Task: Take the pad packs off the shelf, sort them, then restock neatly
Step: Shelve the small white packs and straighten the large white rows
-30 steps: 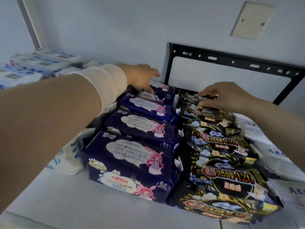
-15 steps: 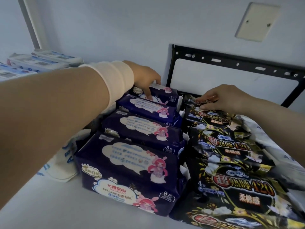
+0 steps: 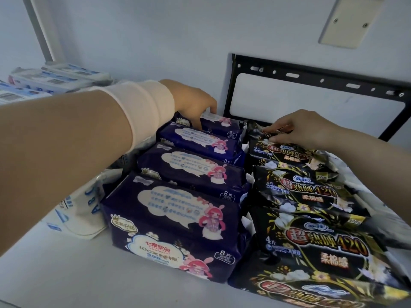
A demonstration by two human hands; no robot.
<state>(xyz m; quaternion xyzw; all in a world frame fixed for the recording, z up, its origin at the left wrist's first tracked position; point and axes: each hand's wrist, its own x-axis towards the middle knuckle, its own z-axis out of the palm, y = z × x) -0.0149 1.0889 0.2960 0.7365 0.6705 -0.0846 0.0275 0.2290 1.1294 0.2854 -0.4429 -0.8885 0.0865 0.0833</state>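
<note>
Where the shelf (image 3: 66, 274) carries two rows side by side, purple packs (image 3: 178, 221) left and black packs (image 3: 311, 192) right, both hands reach to the back. Left hand (image 3: 191, 101): fingers (image 3: 209, 105) curled over the rear purple pack (image 3: 222, 126), thumb down its front. Right hand (image 3: 298, 127): fingers pinching the top edge of the rear black pack (image 3: 255, 132). White packs (image 3: 75, 216) lie left of the purple row.

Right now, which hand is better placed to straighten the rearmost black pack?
Right. The right hand pinches the rearmost black pack with its fingers; the left hand is across at the purple packs, a finger between them.
</note>
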